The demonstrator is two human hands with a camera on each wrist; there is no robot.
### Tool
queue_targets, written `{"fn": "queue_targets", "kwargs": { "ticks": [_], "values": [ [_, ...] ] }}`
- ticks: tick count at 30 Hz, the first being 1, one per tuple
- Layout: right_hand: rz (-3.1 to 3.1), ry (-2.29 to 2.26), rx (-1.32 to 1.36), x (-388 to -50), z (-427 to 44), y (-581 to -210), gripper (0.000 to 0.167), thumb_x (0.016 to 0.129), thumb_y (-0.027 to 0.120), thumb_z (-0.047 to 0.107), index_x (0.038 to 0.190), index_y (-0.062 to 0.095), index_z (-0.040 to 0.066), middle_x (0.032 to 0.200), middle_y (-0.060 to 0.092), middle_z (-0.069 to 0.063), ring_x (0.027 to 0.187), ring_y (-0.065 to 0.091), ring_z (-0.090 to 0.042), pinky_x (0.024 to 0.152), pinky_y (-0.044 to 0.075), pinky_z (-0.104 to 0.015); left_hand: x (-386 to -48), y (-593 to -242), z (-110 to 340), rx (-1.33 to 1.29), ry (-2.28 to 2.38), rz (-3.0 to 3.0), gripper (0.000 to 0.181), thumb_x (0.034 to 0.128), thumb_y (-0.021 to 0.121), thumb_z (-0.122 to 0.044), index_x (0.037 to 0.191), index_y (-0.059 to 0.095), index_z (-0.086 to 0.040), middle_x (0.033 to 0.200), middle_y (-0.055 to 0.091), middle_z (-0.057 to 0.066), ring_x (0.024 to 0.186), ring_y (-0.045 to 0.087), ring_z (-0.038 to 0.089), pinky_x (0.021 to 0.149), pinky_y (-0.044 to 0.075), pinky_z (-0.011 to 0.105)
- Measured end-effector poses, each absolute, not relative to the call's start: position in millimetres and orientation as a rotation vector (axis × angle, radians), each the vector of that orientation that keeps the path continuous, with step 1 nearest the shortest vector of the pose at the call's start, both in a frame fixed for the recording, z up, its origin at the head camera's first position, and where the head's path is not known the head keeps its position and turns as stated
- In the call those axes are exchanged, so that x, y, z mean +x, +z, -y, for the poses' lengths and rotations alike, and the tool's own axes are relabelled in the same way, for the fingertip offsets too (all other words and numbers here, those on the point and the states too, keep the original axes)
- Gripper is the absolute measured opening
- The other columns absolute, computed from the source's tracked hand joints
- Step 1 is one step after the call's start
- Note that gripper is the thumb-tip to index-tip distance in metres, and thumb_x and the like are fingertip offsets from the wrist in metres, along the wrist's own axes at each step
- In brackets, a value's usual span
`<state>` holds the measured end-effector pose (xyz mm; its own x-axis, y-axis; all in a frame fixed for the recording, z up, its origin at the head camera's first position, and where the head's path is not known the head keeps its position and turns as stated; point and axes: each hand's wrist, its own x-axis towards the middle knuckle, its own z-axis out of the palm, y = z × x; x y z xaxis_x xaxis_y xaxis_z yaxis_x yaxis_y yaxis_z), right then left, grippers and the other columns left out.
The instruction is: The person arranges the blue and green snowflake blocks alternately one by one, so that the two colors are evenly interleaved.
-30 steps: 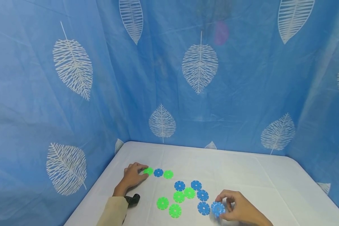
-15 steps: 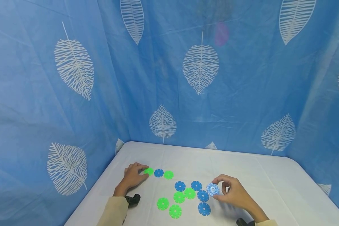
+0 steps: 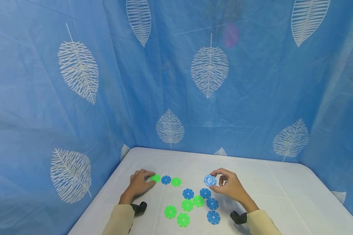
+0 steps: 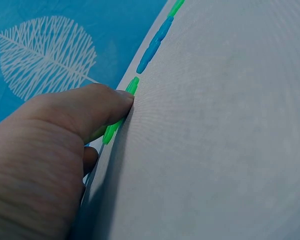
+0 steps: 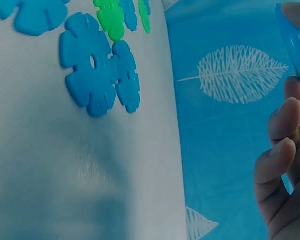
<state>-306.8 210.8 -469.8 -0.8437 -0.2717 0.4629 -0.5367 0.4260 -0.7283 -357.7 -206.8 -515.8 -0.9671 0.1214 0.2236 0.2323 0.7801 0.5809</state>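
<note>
My left hand (image 3: 139,183) pinches a green notched building disc (image 3: 156,178) by its edges on the table; its thumb lies along the disc in the left wrist view. A blue disc (image 3: 166,180) and another green disc (image 3: 176,181) continue the row to the right. Raised over the table, my right hand (image 3: 230,186) holds a blue building disc (image 3: 210,180) between thumb and index finger. In the right wrist view that held disc (image 5: 293,44) stands nearly edge-on, with the other fingers curled below it. Just nearer than this hand lies a blue disc (image 3: 205,193).
Several more discs lie flat in a loose group, including a blue disc (image 3: 213,217) and a green disc (image 3: 183,220). The white-covered table (image 3: 267,186) meets a blue leaf-patterned curtain (image 3: 247,98) at the back and sides. Black wrist devices (image 3: 239,217) sit near the sleeves.
My right hand has carried the blue disc from the near right, away from me and leftward, past the blue discs. The left hand has stayed at the green disc.
</note>
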Motion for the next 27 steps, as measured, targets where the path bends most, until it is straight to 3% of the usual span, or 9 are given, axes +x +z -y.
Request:
{"fn": "queue_targets", "kwargs": {
  "ticks": [7,27],
  "values": [
    [2.408,1.446,0.642,-324,-195,-476,0.04,0.077,0.088,0.02,0.112,0.071,0.018,0.107,0.068,-0.006,0.061,0.053,-0.008,0.055,0.045,-0.023,-358,-515,207,-0.28,-0.949,2.793,0.036,0.0849,0.077,-0.032,0.12,0.073,-0.024,0.11,0.063,-0.003,0.11,0.051,0.022,0.094,0.029,0.047],
    [2.566,1.54,0.502,-355,-142,-490,0.036,0.077,0.087,0.029,0.109,0.072,0.023,0.105,0.066,-0.002,0.053,0.048,-0.009,0.05,0.045,-0.027,-357,-516,208,-0.298,-0.943,2.796,0.037,0.0843,0.076,-0.033,0.12,0.073,-0.023,0.109,0.064,-0.002,0.108,0.052,0.022,0.093,0.03,0.046]
  ]
}}
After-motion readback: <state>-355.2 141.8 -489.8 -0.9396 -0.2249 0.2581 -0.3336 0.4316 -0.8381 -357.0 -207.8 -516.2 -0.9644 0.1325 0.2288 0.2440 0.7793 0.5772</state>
